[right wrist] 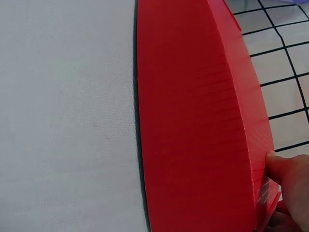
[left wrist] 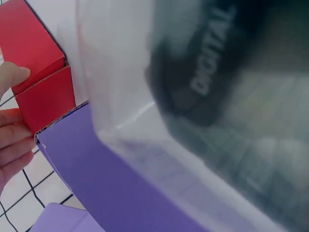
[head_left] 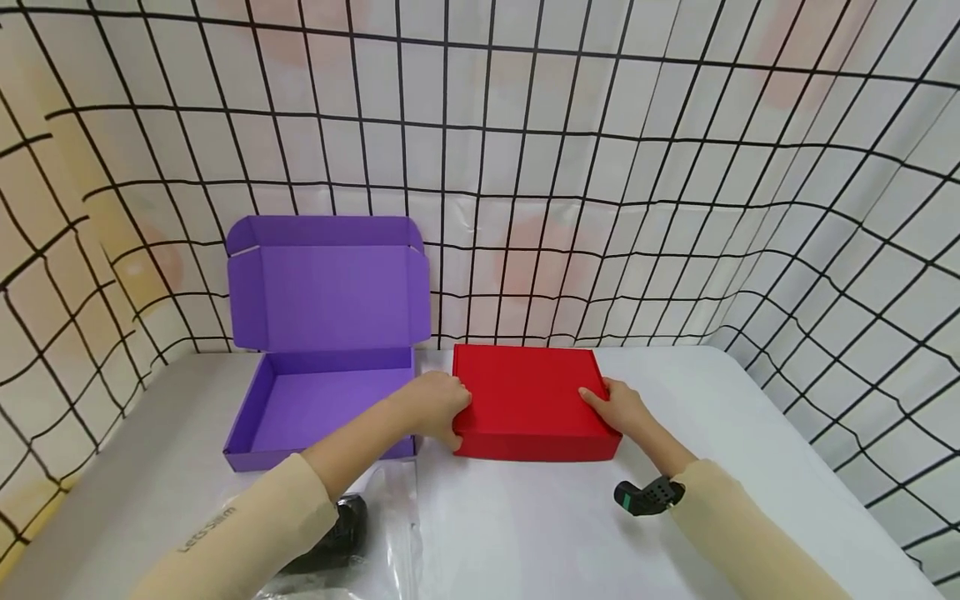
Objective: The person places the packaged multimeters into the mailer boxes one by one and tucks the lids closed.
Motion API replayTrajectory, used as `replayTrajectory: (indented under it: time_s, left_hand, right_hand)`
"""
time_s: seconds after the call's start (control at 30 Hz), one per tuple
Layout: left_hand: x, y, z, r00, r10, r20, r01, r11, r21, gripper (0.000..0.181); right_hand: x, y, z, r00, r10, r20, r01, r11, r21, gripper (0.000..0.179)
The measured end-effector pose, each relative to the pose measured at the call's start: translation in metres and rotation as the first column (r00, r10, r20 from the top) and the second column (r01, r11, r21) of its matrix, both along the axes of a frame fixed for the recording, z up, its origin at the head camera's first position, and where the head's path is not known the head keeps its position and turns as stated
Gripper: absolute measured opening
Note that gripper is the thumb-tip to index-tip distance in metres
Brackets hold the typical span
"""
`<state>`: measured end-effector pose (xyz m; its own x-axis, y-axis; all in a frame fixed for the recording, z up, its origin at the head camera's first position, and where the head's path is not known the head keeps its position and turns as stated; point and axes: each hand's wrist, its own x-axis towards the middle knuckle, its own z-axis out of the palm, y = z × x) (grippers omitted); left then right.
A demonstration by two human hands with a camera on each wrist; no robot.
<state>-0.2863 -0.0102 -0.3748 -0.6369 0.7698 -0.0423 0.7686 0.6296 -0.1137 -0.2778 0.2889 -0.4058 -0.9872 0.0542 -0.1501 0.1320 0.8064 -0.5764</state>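
Observation:
A closed red cardboard box (head_left: 528,392) lies on the white table, its lid down. At its left end, my left hand (head_left: 435,404) grips the side near the front corner; the left wrist view shows the thumb on one face and the fingers (left wrist: 14,145) along another. My right hand (head_left: 624,408) holds the opposite end, thumb on top, with the other fingers mostly hidden behind the edge. Just left of the red box stands a purple box (head_left: 243,417) with its lid (head_left: 337,287) raised and nothing visible inside.
A clear plastic bag (head_left: 397,525) with a black item (head_left: 348,529) lies near the front, partly under my left forearm; "DIGITAL" is printed on it in the left wrist view. Black wire grid panels (head_left: 528,200) enclose the table (head_left: 525,533) at the back and sides. A black band (head_left: 648,497) is at my right wrist.

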Motion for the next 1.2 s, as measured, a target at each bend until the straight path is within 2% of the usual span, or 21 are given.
replayTrajectory:
  time_s: [0.17, 0.23, 0.4, 0.63, 0.8, 0.93, 1.13, 1.2]
  left_hand:
    - [0.002, 0.003, -0.001, 0.992, -0.047, -0.114, 0.038, 0.996, -0.083, 0.031]
    - [0.003, 0.005, 0.000, 0.989, -0.056, -0.135, 0.040, 0.993, -0.115, 0.031]
    - [0.007, 0.009, 0.005, 0.988, -0.071, -0.135, 0.048, 0.984, -0.170, 0.029]
    - [0.009, 0.011, 0.002, 0.986, -0.059, -0.154, 0.022, 0.972, -0.232, 0.028]
    - [0.010, 0.013, 0.002, 0.986, -0.057, -0.158, 0.020, 0.973, -0.230, 0.032]
    - [0.011, 0.014, 0.003, 0.989, -0.054, -0.137, 0.023, 0.976, -0.219, 0.032]
    - [0.011, 0.012, 0.004, 0.983, -0.060, -0.175, 0.015, 0.969, -0.249, 0.033]
    - [0.013, 0.011, 0.004, 0.985, -0.049, -0.163, 0.008, 0.970, -0.242, 0.034]
  right_hand:
    - [0.001, -0.001, 0.001, 1.000, -0.001, -0.001, 0.001, 1.000, 0.016, 0.057]
    - [0.000, -0.002, 0.002, 1.000, 0.007, -0.001, -0.007, 1.000, 0.021, 0.057]
    - [-0.002, -0.001, 0.003, 1.000, 0.012, 0.013, -0.013, 0.999, 0.034, 0.058]
    - [-0.003, 0.000, 0.002, 1.000, 0.016, 0.023, -0.017, 0.999, 0.049, 0.059]
    - [-0.003, 0.001, 0.004, 0.999, 0.020, 0.028, -0.021, 0.999, 0.047, 0.059]
    - [-0.003, 0.001, 0.007, 0.999, 0.024, 0.030, -0.026, 0.998, 0.060, 0.058]
    - [-0.002, 0.000, 0.005, 0.999, 0.030, 0.012, -0.031, 0.998, 0.053, 0.059]
    - [-0.001, 0.000, 0.003, 1.000, 0.026, 0.006, -0.026, 0.998, 0.051, 0.060]
